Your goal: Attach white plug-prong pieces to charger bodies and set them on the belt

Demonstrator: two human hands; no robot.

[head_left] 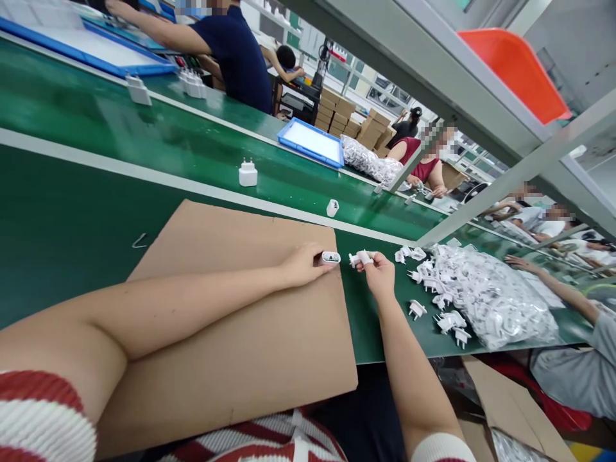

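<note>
Busy green assembly tabletop [72,218]. Left hand [303,264] grips a shell [330,258], right hand [378,273] pinches a plug [360,258]; I'd line them up square before pressing together.

Table [72,218] dark green, pale grey stripe along it. Cardboard sheet [240,321] plain brown. Charger shell [331,258] in left hand [303,264] white, dark opening at end. Plug piece [360,258] in right hand [380,273] white. Loose plug parts [447,317] white; bag [495,301] clear, whitish. Sleeves [43,417] red-white striped. Tray [312,142] blue rim, white inside. Bin [517,70] orange.
</note>
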